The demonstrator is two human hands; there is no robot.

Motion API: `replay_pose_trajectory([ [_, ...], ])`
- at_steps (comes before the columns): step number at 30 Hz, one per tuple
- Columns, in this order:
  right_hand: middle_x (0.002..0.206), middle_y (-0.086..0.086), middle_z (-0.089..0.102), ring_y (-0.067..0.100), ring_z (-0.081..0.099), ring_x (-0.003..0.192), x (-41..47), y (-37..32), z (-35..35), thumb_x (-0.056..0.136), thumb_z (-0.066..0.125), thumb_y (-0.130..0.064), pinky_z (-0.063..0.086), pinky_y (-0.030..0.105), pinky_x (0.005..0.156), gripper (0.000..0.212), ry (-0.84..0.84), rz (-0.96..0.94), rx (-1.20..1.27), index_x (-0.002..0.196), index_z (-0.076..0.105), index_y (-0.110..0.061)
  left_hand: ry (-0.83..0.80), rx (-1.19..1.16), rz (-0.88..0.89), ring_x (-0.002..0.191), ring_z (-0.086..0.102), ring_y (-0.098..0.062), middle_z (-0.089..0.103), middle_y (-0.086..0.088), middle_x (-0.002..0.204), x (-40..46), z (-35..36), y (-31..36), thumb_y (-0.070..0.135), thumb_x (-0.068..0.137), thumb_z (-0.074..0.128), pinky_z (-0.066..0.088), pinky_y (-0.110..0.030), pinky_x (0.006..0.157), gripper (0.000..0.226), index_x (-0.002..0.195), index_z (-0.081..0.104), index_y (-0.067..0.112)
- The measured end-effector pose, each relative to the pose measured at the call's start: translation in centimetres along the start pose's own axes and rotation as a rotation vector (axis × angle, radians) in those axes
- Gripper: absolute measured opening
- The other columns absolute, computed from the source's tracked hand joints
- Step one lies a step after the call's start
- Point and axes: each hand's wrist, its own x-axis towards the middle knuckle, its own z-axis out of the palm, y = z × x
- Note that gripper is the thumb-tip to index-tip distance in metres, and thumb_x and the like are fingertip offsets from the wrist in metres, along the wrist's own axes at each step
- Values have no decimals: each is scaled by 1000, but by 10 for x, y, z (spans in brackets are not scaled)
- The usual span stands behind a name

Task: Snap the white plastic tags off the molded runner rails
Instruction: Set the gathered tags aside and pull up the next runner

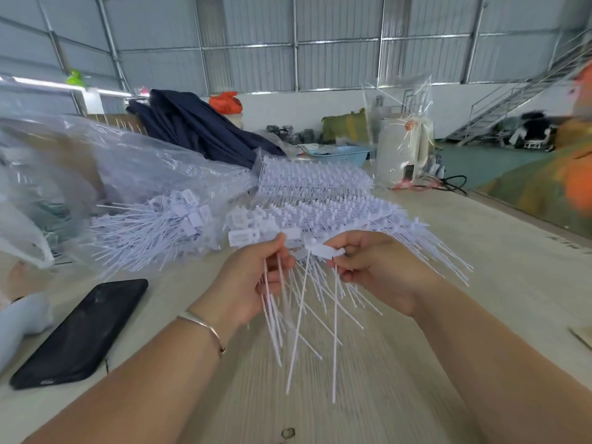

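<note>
Head view, as I watched remotely. My left hand [256, 277] was curled around a bunch of loose white tags [275, 302], thumb pressed on their flat heads, their thin tails hanging down and fanning toward the table [480, 315]. My right hand [371, 270] pinched a single tag head [326, 251] between thumb and forefinger, the other fingers folded beneath it; that tag's tail dropped straight down between the two wrists. Whether this tag was attached to a rail at that instant, I could not tell, as the frame was blurred by motion.

Just behind both hands lay the stacked runner rails [320, 193], rows of tags with heads upward and tails spreading to the right over the table. To the left of the rails sat a heap of separated tags [153, 229], partly under a clear plastic bag [96, 161] that billowed across the left side of the table.

A silver bangle [205, 328] circled my left wrist. A black phone [83, 331] lay flat near my left forearm, apart from the tags. Farther back, dark blue cloth [198, 126] was draped over something, with an orange bag [226, 102] behind it, and a light blue basket [339, 153] stood beyond the rails. A white container wrapped in clear film [403, 149] stood at the far right of the table. A person in orange [576, 174] appeared blurred at the right edge.
</note>
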Motion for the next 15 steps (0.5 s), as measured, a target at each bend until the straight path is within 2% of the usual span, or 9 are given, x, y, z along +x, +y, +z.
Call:
replay_pose_trajectory([
  [2, 73, 8, 62, 13, 53, 62, -1, 1, 3, 89, 43, 17, 42, 21, 59, 28, -42, -16, 16, 102, 64, 4, 23, -24, 16, 39, 41, -9, 60, -4, 57, -1, 1, 1, 24, 96, 55, 30, -16, 33, 30, 70, 47, 12],
  [5, 71, 8, 63, 12, 59, 62, -2, 5, 3, 88, 46, 18, 48, 20, 59, 28, -41, -36, 75, 103, 65, 3, 66, -8, 20, 43, 54, -12, 63, -2, 56, -3, 5, -1, 27, 98, 55, 45, -21, 44, 24, 82, 56, 9],
  [6, 70, 9, 64, 13, 60, 62, -2, 6, 3, 88, 48, 17, 49, 20, 59, 27, -30, -44, 86, 102, 66, 3, 54, 5, 9, 41, 51, -10, 60, -1, 54, -4, 5, -3, 28, 98, 53, 43, -21, 44, 26, 80, 57, 9],
  [10, 71, 13, 66, 16, 63, 61, -1, 6, 3, 86, 54, 15, 52, 22, 59, 21, 70, -77, 134, 96, 68, 3, -88, 9, -17, 34, 24, -4, 35, 4, 52, -4, 6, -6, 31, 99, 47, 15, -16, 33, 31, 77, 55, 10],
  [13, 68, 12, 66, 15, 62, 58, -1, 5, 4, 85, 58, 12, 50, 20, 54, 17, 164, -113, 180, 88, 70, 0, -88, -7, -21, 36, 20, -2, 29, 6, 54, -5, 6, -3, 45, 82, 62, 12, -14, 31, 35, 80, 65, 11],
  [15, 67, 11, 67, 15, 61, 57, -2, 5, 5, 86, 59, 10, 48, 19, 52, 15, 184, -134, 171, 88, 70, 0, -93, -1, 5, 38, 19, -2, 29, 7, 56, -6, 5, -1, 48, 67, 72, 13, -14, 31, 37, 79, 72, 12],
])
